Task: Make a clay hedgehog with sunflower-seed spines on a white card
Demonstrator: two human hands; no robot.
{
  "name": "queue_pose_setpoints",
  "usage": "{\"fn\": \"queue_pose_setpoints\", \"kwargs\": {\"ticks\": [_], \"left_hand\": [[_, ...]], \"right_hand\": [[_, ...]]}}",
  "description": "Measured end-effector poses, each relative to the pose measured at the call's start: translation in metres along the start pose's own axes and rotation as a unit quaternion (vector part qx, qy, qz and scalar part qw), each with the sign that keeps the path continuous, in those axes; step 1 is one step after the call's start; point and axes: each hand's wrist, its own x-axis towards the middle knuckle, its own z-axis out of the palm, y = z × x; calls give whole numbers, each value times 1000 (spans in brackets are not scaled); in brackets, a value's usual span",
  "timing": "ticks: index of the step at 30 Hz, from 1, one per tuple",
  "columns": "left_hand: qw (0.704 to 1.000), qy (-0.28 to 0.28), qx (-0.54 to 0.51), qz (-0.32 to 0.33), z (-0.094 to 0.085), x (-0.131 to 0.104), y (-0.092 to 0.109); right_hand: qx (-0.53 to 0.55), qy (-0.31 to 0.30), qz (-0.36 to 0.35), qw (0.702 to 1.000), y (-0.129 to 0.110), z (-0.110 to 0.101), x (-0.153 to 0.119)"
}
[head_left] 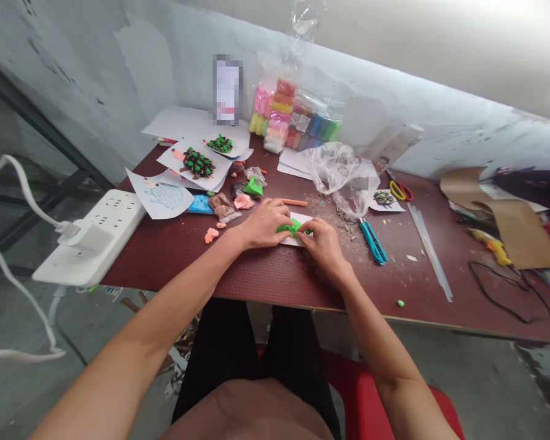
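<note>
A piece of bright green modelling clay (pixel 294 227) lies on a small sheet of white paper (pixel 299 218) at the middle of the table. From its left side my left hand (pixel 266 223) grips the clay with curled fingers, its palm low over the paper. My right hand (pixel 323 243) pinches the clay's right side between thumb and fingers. The fingers partly hide the clay's shape. Just beyond my left hand are an orange-brown stick (pixel 294 202), a pink clay lump (pixel 244 201) and an open packet of green clay (pixel 253 187). Small orange clay pieces (pixel 211 235) lie to the left.
At the back left, clay hedgehogs (pixel 198 164) with green-tipped spikes rest on paper beside a hedgehog drawing (pixel 165 197). A power strip (pixel 94 241) stands left. Rightward are a plastic bag (pixel 341 174), a teal-handled cutter (pixel 373 242), scissors (pixel 400 190), glue sticks (pixel 431 253) and a yellow glue gun (pixel 492 246).
</note>
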Motion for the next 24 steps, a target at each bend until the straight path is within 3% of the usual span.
{"fn": "queue_pose_setpoints", "kwargs": {"ticks": [5,10,15,24], "left_hand": [[996,63,24,-63,0,-1,-11],[997,41,24,-56,1,-1,-15],[997,28,29,-64,0,0,-12],[987,-15,72,-146,-3,-1,-9]], "right_hand": [[-41,12,21,999,-5,3,16],[-57,45,-46,996,3,-1,17],[-123,-11,-156,980,7,-8,4],[-209,-57,-146,965,6,-6,1]]}}
